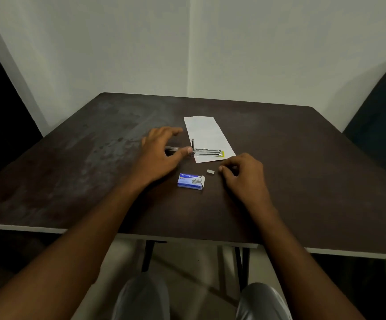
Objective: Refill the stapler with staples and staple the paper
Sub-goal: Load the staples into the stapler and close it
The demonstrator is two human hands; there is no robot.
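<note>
On dark table (95,181): right hand (245,174) loosely curled, holding nothing, fingertips just beside loose staple strip (210,171); pinch strip by its sides; left hand (162,151) spread, steadying opened stapler (201,152) lying across paper (207,132); staple box (190,180) nearby.

— What sort of place is this?
— A plain room in a home or small office; which one, I cannot tell. A dark desk (279,139) stands in a corner of bare pale walls (118,42).
— Anything else?
— Office bits on it: stapler (207,152), paper (207,135), staple box (190,180). A dark chair (381,125) stands at the right.
</note>
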